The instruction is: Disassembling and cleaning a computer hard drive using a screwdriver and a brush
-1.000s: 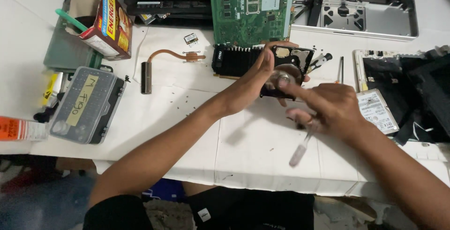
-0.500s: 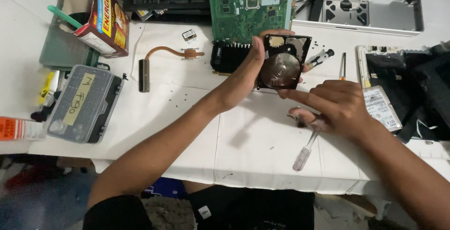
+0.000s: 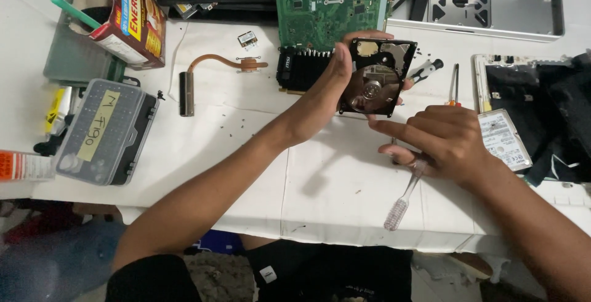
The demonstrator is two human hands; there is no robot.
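Observation:
My left hand (image 3: 335, 86) holds an opened hard drive (image 3: 377, 77) tilted up above the white table, its shiny platter facing me. My right hand (image 3: 440, 142) sits just below and right of the drive, index finger stretched toward its lower edge. That hand also grips a clear toothbrush (image 3: 403, 197) whose bristle end points down toward the table's near edge.
A green circuit board (image 3: 329, 3) and a black finned heatsink (image 3: 301, 71) lie behind the drive. A copper heat pipe (image 3: 215, 68), grey bit case (image 3: 104, 131), carton (image 3: 135, 22), screwdrivers (image 3: 454, 83), second hard drive (image 3: 503, 139) and laptop shell (image 3: 492, 6) surround the hands.
My left hand has lifted the hard drive off the table and tilted it upright, so the platter now faces me. My right hand stayed close with the toothbrush.

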